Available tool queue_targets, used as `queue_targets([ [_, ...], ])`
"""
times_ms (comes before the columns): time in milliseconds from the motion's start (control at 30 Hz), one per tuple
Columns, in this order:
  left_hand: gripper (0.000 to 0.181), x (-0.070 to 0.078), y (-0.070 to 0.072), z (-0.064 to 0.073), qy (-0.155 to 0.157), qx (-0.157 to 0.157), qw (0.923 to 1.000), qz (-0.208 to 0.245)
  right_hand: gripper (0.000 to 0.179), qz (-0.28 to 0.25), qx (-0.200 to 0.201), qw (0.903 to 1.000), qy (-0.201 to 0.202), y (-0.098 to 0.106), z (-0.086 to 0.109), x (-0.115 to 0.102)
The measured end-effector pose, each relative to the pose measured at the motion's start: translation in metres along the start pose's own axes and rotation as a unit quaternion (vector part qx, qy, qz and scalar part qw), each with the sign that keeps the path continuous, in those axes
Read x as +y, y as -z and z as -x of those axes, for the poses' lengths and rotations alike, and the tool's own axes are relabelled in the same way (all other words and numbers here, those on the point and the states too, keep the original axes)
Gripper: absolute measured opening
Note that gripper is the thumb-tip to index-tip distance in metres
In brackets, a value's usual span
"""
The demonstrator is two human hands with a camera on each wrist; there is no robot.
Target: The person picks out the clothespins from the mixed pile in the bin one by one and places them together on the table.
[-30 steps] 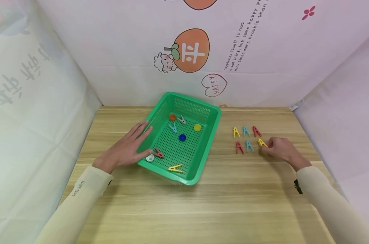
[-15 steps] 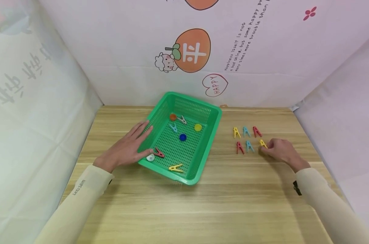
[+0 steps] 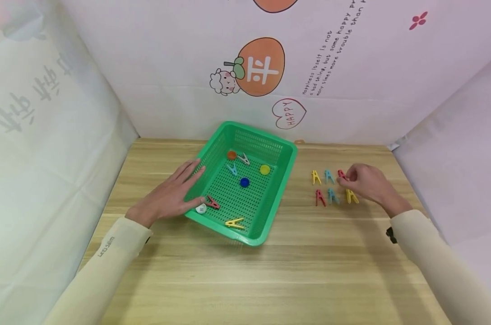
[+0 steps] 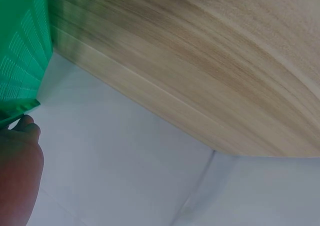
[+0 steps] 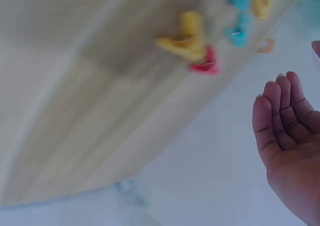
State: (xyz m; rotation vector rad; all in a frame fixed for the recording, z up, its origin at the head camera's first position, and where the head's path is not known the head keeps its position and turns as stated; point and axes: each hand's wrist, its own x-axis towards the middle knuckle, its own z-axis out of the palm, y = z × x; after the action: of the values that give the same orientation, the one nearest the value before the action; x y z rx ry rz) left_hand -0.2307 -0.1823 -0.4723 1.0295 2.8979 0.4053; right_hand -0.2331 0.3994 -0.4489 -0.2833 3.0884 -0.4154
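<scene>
My left hand (image 3: 170, 192) rests on the left rim of a green plastic basket (image 3: 275, 198), fingers extended along it and the thumb over the front corner. In the left wrist view, part of that hand (image 4: 22, 156) shows beside the basket wall. My right hand (image 3: 367, 183) is over the table with fingers loosely bent, its fingertips overlapping a red clothespin (image 3: 341, 174) at the back of the group. The right wrist view shows the hand (image 5: 290, 126) apart from the clothespins, nothing seen between its fingers. Just in front lies a yellow clothespin (image 3: 352, 196).
Two rows of clothespins include a back yellow one (image 3: 316, 177), blue ones (image 3: 329, 176) and a front red one (image 3: 320, 197). Inside the basket lie several clothespins and caps, among them a blue cap (image 3: 244, 182) and a yellow cap (image 3: 264, 169). A printed cloth wall (image 3: 180, 108) stands behind.
My right hand has let go of the front yellow clothespin, which now lies in the front row, and moved back toward the red one. The left hand stays on the basket.
</scene>
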Motion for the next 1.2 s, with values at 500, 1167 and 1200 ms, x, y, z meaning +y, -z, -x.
queue_targets([
  [500,0.087,-0.001,0.000,-0.001,-0.007,0.001,1.0000,-0.003,0.043,0.016,0.003,0.9934,0.114,0.017,-0.050,-0.111],
  [1167,0.086,-0.002,0.000,0.000,-0.007,0.002,1.0000,0.001,0.040,0.043,-0.060,0.9457,0.317,-0.014,-0.060,-0.211],
  [1200,0.086,-0.002,0.000,0.000,-0.008,0.002,1.0000,0.001,0.039,0.044,-0.066,0.9427,0.324,-0.016,-0.060,-0.214],
])
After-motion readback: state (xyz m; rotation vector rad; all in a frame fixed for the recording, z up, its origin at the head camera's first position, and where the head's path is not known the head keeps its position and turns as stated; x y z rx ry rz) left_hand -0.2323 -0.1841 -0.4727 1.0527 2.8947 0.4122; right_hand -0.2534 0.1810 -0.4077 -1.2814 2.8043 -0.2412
